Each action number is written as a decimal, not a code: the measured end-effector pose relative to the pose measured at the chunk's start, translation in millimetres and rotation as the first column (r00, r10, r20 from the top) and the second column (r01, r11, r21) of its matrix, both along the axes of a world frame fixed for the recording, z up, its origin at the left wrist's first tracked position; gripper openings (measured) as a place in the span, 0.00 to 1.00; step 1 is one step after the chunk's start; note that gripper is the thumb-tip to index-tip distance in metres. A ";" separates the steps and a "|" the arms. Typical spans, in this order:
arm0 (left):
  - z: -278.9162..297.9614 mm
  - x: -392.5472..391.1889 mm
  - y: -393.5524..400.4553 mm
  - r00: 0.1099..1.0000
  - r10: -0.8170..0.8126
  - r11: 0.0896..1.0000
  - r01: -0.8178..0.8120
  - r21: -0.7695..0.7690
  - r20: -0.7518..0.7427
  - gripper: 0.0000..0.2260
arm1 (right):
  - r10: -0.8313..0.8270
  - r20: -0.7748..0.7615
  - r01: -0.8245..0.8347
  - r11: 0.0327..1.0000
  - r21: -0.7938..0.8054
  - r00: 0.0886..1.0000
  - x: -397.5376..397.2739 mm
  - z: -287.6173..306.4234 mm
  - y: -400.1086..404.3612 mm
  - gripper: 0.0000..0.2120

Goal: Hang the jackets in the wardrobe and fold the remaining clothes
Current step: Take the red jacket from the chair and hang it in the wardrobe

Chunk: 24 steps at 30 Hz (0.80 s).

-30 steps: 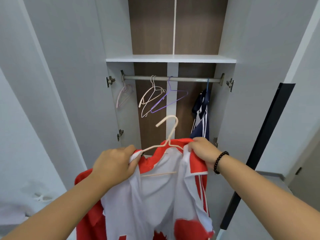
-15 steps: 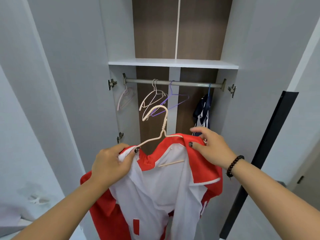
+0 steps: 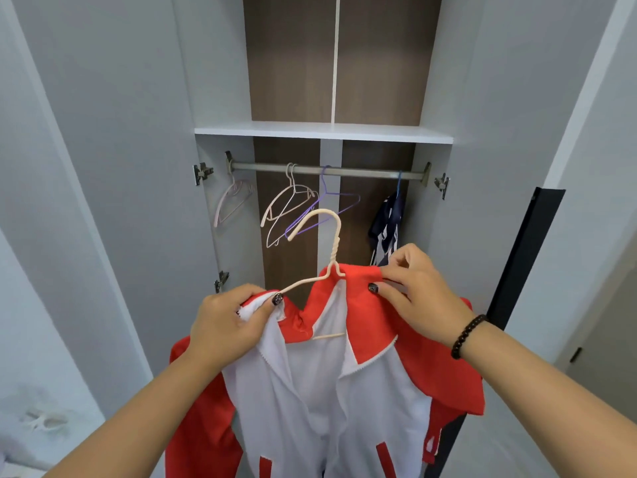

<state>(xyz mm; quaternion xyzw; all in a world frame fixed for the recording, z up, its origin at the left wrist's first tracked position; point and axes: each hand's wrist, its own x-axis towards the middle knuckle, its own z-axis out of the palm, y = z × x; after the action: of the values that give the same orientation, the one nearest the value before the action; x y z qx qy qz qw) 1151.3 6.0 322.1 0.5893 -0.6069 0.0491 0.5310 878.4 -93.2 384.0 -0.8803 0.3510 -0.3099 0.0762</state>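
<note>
Jacket being settled on a hanger before the wardrobe rail.
Left hand grips jacket shoulder, steadying the hanger; right hand pinches the collar, seating it; rail above, apart.

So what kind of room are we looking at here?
Most likely a bedroom or dressing area at home, facing an open built-in wardrobe: a hanging rail with spare hangers, a shelf above, and a dark jacket already hung.
</note>
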 end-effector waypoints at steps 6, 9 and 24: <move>-0.6 -7.9 -23.0 0.993 -0.028 0.994 0.039 0.100 -0.111 0.10 | 0.094 0.059 -0.100 0.991 0.092 0.994 8.3 -38.8 -0.6 0.09; 1.3 -31.3 -43.1 0.992 -0.060 0.989 0.074 0.125 -0.108 0.11 | 0.077 0.032 -0.080 0.988 0.129 0.997 22.5 -51.6 0.5 0.09; -10.8 -43.9 -153.0 0.899 0.038 0.997 -0.007 0.072 -0.436 0.06 | -0.452 0.185 0.389 0.872 0.297 0.872 60.2 -61.5 -86.8 0.12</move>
<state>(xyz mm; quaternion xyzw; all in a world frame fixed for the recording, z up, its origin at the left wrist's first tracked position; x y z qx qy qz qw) 1107.4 -147.0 311.3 0.6102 -0.4669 -0.0992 0.6324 938.7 -180.0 322.5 -0.7191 0.5593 -0.3801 0.1599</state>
